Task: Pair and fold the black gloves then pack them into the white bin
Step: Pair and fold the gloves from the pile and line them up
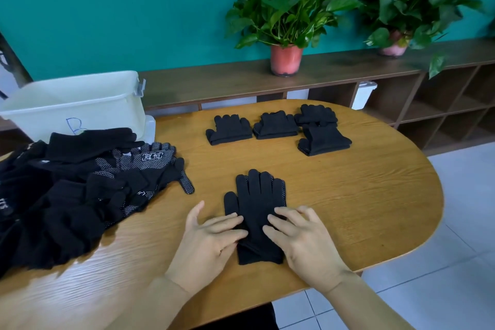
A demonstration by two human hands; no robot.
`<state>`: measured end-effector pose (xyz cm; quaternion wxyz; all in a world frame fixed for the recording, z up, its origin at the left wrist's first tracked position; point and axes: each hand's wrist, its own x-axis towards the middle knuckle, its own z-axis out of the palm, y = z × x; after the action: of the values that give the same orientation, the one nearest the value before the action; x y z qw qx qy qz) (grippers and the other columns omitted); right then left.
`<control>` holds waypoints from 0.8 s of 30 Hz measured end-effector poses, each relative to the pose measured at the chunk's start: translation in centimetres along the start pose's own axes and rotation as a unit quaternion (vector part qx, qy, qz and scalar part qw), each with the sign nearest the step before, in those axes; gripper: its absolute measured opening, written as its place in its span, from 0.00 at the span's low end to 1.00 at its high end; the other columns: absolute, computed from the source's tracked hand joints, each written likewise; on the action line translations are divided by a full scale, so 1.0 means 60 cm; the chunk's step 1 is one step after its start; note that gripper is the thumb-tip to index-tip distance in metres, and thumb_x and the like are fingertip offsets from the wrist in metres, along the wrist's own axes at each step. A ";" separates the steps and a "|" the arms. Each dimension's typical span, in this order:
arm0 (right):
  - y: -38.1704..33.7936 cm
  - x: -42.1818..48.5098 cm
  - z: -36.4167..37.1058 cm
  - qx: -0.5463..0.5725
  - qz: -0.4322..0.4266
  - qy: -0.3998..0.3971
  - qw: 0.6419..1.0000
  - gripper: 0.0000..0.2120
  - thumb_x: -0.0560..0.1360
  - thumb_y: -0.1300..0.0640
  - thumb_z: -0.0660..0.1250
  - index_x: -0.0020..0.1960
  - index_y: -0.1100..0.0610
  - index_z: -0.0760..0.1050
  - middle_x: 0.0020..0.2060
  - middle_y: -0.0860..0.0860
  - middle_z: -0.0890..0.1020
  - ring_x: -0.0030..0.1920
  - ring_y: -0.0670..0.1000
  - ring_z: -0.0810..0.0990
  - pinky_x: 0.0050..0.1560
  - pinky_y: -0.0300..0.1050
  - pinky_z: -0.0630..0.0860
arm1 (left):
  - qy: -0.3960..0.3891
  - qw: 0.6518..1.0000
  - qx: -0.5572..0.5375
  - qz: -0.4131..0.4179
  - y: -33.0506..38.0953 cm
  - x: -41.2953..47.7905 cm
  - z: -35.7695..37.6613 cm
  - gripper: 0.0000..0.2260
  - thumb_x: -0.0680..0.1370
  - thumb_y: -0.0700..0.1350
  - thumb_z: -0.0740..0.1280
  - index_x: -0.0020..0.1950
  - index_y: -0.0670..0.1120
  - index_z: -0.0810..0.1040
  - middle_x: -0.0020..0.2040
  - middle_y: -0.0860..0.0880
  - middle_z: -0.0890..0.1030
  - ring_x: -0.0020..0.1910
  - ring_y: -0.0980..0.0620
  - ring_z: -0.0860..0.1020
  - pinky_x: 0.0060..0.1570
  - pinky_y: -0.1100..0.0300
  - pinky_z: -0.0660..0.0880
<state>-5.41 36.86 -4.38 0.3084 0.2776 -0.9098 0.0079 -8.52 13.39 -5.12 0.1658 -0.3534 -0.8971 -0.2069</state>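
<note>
- Bin [80, 99], white, stands far left on the bench [361, 209], with loose black gloves [67, 195] heaped just in front of it.
- Left hand [211, 238] and right hand [302, 241], fingers straight and spread, press on the stacked glove pair [254, 195] at near centre.
- Four folded pairs [277, 126] lie at the far side.

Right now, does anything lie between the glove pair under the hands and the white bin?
Yes. The pile of loose gloves lies on the left of the table, directly between the glove pair and the white bin, and reaches the bin's front wall. The pair would likely have to be lifted over it.
</note>
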 end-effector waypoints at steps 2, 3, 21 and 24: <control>0.001 0.001 -0.001 0.005 0.003 -0.015 1.000 0.16 0.66 0.65 0.65 0.50 0.53 0.84 0.50 0.49 0.85 0.56 0.53 0.81 0.58 0.49 0.66 | -0.027 0.999 0.031 0.035 -0.006 0.000 -0.009 0.15 0.73 0.43 0.74 0.57 0.58 0.83 0.62 0.56 0.81 0.63 0.58 0.77 0.73 0.44 0.50; 0.000 0.002 -0.003 0.008 0.007 -0.019 1.000 0.17 0.66 0.66 0.64 0.50 0.54 0.84 0.50 0.50 0.85 0.56 0.54 0.81 0.58 0.49 0.66 | -0.041 0.997 0.045 0.049 -0.008 -0.001 -0.013 0.17 0.72 0.42 0.75 0.58 0.57 0.83 0.63 0.55 0.81 0.64 0.57 0.77 0.73 0.43 0.51; -0.010 0.067 0.030 0.074 0.204 -0.310 0.926 0.50 0.59 0.35 0.08 0.76 0.55 0.30 0.77 0.51 0.33 0.76 0.50 0.30 0.75 0.50 0.31 | -0.264 0.956 0.123 -0.029 0.014 0.061 0.001 0.44 0.75 0.75 0.39 0.79 0.46 0.33 0.78 0.50 0.31 0.74 0.58 0.27 0.76 0.54 0.35; 0.008 0.061 0.032 0.071 0.205 -0.303 0.928 0.46 0.62 0.35 0.10 0.75 0.54 0.29 0.77 0.51 0.34 0.76 0.49 0.31 0.75 0.50 0.31 | -0.274 0.953 0.126 -0.026 0.010 0.065 -0.002 0.51 0.67 0.80 0.36 0.79 0.46 0.33 0.78 0.50 0.31 0.74 0.57 0.27 0.76 0.53 0.34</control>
<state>-9.13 35.08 -3.79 -0.0111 0.0957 -0.9940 0.0513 -10.77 15.94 -3.16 -0.0482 -0.3493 -0.9357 0.0088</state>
